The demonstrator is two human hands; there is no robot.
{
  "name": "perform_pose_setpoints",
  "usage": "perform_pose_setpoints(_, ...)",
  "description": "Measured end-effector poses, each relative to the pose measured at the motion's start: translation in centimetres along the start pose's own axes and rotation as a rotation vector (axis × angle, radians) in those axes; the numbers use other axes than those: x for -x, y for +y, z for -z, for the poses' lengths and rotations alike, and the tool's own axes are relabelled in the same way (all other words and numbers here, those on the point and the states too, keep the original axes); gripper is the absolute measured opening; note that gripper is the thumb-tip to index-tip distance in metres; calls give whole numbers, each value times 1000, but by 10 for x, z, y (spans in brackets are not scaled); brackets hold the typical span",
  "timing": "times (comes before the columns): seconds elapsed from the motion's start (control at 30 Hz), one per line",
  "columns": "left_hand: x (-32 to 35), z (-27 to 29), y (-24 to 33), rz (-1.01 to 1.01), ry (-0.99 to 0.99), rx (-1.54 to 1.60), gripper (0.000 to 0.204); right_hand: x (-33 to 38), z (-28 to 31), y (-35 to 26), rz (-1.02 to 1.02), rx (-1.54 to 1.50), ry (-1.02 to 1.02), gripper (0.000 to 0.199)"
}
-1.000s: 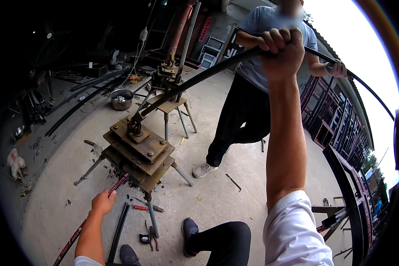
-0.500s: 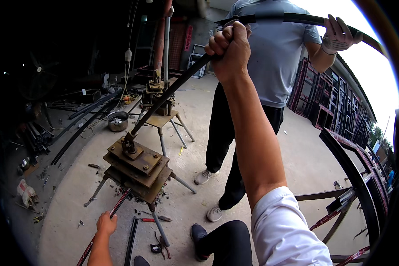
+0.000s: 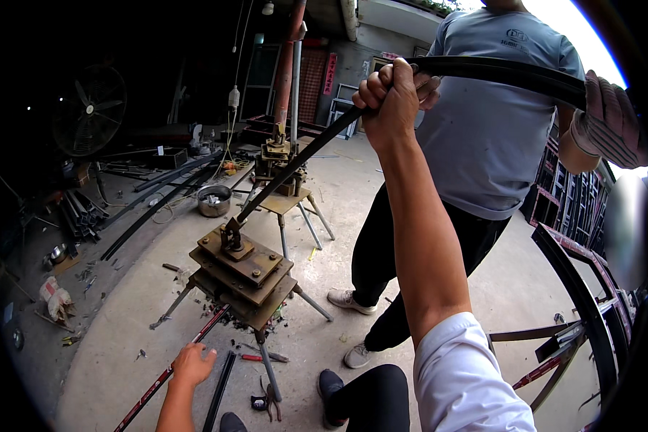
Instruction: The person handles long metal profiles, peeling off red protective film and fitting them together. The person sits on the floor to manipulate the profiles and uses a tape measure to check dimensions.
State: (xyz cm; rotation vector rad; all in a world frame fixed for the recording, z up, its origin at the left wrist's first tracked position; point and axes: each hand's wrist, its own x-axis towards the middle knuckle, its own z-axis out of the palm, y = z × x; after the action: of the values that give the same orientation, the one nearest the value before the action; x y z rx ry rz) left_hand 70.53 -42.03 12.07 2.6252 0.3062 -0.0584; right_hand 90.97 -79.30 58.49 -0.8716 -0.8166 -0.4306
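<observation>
My right hand (image 3: 390,97) is raised high and gripped around a long black metal bar (image 3: 299,160) that runs down to a rusty press-like bending tool (image 3: 241,270) on thin legs. The bar curves on to the right, where another person's gloved hand (image 3: 606,119) holds it. My left hand (image 3: 192,363) is low, fingers spread over a thin red-and-black rod (image 3: 167,376) lying on the concrete under the tool.
A person in a grey shirt and black trousers (image 3: 482,144) stands close on the right. A second small stand (image 3: 284,198), a metal bowl (image 3: 214,201), a fan (image 3: 90,108), pipes (image 3: 79,216) and scraps sit at left. Curved metal frames (image 3: 579,309) lean at right.
My right hand has pulled the bar nearer and to the left across the view. The other person has come closer. My left hand has stayed low by the rod.
</observation>
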Motion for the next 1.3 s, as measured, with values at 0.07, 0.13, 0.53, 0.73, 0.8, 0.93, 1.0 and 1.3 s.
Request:
perform_pose_setpoints(0.07, 8, 2, 7, -17, -37, 3, 57, -1, 0, 1, 9, 2, -4, 44)
perform_pose_setpoints(0.13, 15, 8, 14, -28, -68, -24, 57, 0, 1, 1, 12, -1, -11, 43)
perform_pose_setpoints(0.53, 6, 3, 3, -118, -159, -40, 58, -2, 11, 5, 35, -13, -118, 40)
perform_pose_setpoints(0.73, 6, 5, 18, -150, -208, -57, 59, 65, 32, 33, 127, 627, 33, 55)
perform_pose_setpoints(0.8, 9, 13, 14, -147, -192, -87, 59, 117, 28, 31, 61, 777, 169, 61)
perform_pose_setpoints(0.93, 6, 4, 13, -207, -157, -58, 57, 175, 64, -2, 279, 808, 531, 67)
perform_pose_setpoints(1.0, 7, 3, 14, -210, -192, -51, 58, 173, 71, -33, 457, 835, 537, 74)
perform_pose_setpoints(1.3, 6, 11, 34, -197, -326, -75, 61, 131, 27, -131, 857, 793, 45, 56)
